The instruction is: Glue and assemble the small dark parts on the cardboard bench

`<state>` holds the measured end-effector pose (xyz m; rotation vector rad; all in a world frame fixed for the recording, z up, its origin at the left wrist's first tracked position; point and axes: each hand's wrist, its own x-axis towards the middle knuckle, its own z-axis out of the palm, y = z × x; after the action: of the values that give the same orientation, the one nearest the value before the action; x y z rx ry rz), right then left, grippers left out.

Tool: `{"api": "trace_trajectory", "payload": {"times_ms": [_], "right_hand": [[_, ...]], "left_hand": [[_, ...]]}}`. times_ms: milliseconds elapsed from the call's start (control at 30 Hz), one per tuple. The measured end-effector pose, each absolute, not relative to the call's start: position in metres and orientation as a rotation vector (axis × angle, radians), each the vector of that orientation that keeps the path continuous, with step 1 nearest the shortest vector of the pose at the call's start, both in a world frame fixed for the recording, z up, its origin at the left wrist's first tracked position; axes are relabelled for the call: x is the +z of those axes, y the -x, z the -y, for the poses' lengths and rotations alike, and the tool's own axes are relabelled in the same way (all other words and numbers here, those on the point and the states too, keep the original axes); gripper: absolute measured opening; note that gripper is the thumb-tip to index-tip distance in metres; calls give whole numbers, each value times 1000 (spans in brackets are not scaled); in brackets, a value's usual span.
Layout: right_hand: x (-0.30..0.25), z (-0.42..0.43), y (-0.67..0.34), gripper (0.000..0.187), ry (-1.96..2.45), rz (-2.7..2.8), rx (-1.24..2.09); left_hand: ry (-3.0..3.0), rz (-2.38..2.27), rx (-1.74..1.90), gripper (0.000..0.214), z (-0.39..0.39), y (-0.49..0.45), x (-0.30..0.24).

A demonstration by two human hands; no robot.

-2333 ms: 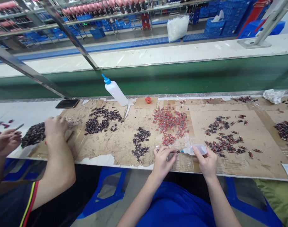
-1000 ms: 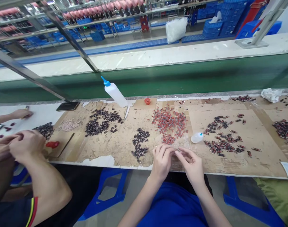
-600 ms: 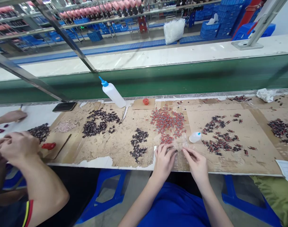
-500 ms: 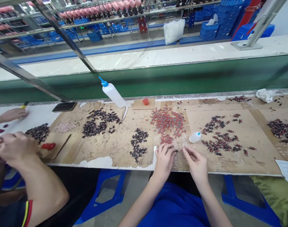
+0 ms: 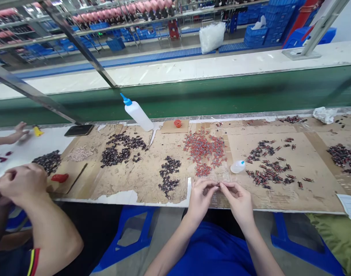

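My left hand (image 5: 200,196) and my right hand (image 5: 239,199) meet at the near edge of the cardboard-covered bench (image 5: 152,180). Both pinch a tiny dark part (image 5: 217,186) between their fingertips; its details are too small to read. Just beyond them lies a heap of small red parts (image 5: 204,147). A small squeeze bottle with a blue tip (image 5: 238,166) lies on its side to the right of that heap, untouched. A pile of dark parts (image 5: 168,176) sits left of my left hand.
A large white bottle with a blue nozzle (image 5: 137,112) leans at the back. More dark and red parts (image 5: 269,168) are scattered to the right. A co-worker's hands (image 5: 20,182) work at the left, beside a red object (image 5: 59,178). A green conveyor (image 5: 221,92) runs behind.
My right hand put down the small squeeze bottle on the cardboard. Both hands then came together at the near edge and now pinch a small part, lifted slightly.
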<state>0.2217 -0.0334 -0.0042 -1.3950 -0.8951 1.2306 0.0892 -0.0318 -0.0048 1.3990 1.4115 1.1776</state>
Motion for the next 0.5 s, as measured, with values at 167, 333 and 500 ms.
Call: {"api": "trace_trajectory", "payload": {"times_ms": [167, 333, 500], "right_hand": [[-2, 32, -225, 36, 1357, 928, 1207], [2, 34, -226, 30, 1334, 950, 1122], [11, 37, -225, 23, 1293, 1056, 1025]], "left_hand": [[-1007, -1210, 1114, 24, 29, -90, 0], [-1024, -1201, 1114, 25, 30, -91, 6], [-1100, -1224, 1134, 22, 33, -93, 12]]}}
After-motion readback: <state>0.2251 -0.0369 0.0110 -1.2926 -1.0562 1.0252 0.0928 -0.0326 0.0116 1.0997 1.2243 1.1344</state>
